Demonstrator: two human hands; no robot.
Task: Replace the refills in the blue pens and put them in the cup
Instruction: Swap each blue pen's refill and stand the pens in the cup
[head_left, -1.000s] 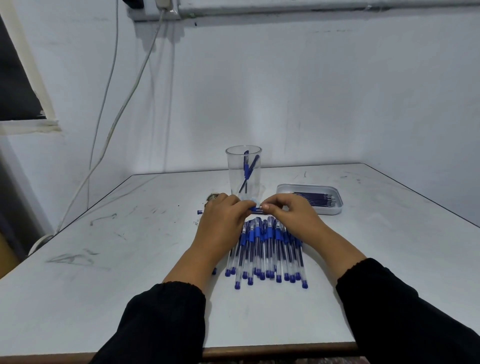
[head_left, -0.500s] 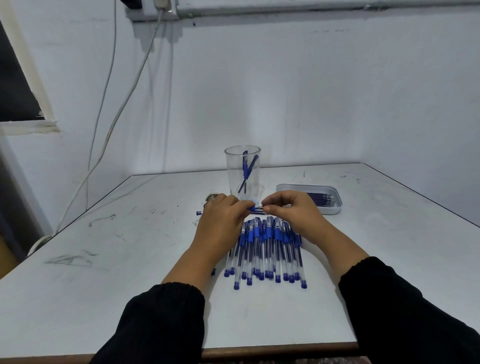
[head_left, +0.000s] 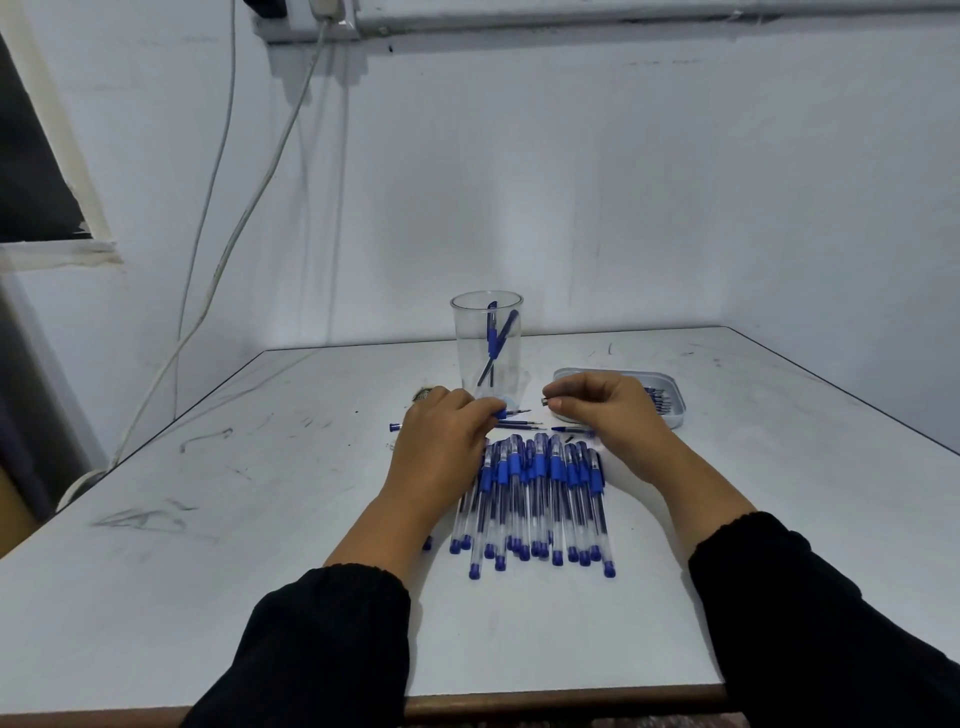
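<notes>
Pens (head_left: 535, 499), blue, loose row at table (head_left: 260, 597) centre, near the cup (head_left: 487, 343); light, stiff, slick barrels, best pinched at the rubber grip. Left hand (head_left: 441, 447) pinches an opened pen (head_left: 501, 414); right hand (head_left: 602, 410) nips its small tip piece (head_left: 545, 401). Refill tray (head_left: 672, 400) far right

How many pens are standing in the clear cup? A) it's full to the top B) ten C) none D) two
D: two blue pens lean inside the clear cup, which is otherwise empty, while the big pile of pens still lies flat on the table.
</notes>
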